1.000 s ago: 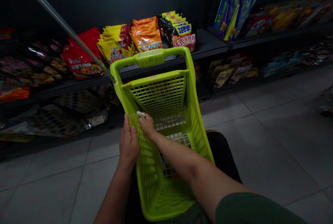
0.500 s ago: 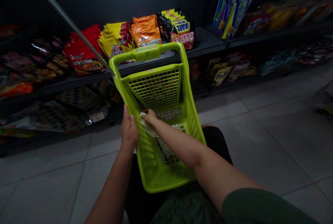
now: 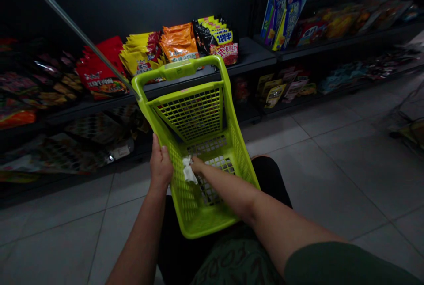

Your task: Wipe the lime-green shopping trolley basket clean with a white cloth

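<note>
A lime green plastic shopping basket [image 3: 238, 161] with a handle rests tilted on my lap. My left hand [image 3: 160, 164] grips its left rim from outside, fingers closed round the edge. My right hand [image 3: 198, 165] reaches inside the basket and pinches a small white cloth [image 3: 188, 172] against the inner left wall. The fingertips of my right hand are partly hidden behind the cloth.
Dark shelves [image 3: 251, 57] run along the back with snack packets: red [image 3: 97, 75], yellow [image 3: 139, 57], orange [image 3: 179, 44] and black ones. A metal pole [image 3: 79, 33] slants from the top left down to the basket. Grey floor tiles [image 3: 331, 161] lie to the right.
My right hand has slid the white cloth from the basket's upper rim down along the inner left wall. The view has shifted slightly and the basket sits a little lower and left.
</note>
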Tool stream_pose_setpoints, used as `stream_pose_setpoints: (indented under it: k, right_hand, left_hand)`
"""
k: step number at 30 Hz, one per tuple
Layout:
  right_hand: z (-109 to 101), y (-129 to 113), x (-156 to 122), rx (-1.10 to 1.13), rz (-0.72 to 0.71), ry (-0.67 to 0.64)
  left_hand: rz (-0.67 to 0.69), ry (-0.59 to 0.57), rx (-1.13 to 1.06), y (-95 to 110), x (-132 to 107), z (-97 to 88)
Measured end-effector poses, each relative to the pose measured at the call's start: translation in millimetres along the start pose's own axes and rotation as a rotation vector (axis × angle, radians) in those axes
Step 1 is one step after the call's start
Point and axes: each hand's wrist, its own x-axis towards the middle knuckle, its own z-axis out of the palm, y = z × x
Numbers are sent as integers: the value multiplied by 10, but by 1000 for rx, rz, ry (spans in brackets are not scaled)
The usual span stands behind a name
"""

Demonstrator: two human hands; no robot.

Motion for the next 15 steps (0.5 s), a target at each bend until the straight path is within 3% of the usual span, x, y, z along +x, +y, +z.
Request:
stream_pose_setpoints:
  k: [2, 5, 7, 9, 11, 15]
  right_hand:
    - [-5, -70, -4, 13, 11, 15]
    - [92, -446, 23, 73, -64, 68]
    - [188, -707, 23, 116, -252, 90]
    - [243, -819, -12, 89, -459, 98]
    - [211, -720, -76, -45, -518, 89]
    - [-65, -172, -201, -383, -250, -76]
  left_hand:
    - [16, 0, -2, -15, -24, -19]
    - [6, -9, 2, -36, -32, -33]
    - [-10, -18, -9, -28, -27, -35]
    - [-32, -30, -33, -4, -26, -32]
    - [-56, -46, -67, 24, -36, -27]
    - [-24, -47, -80, 41, -74, -20]
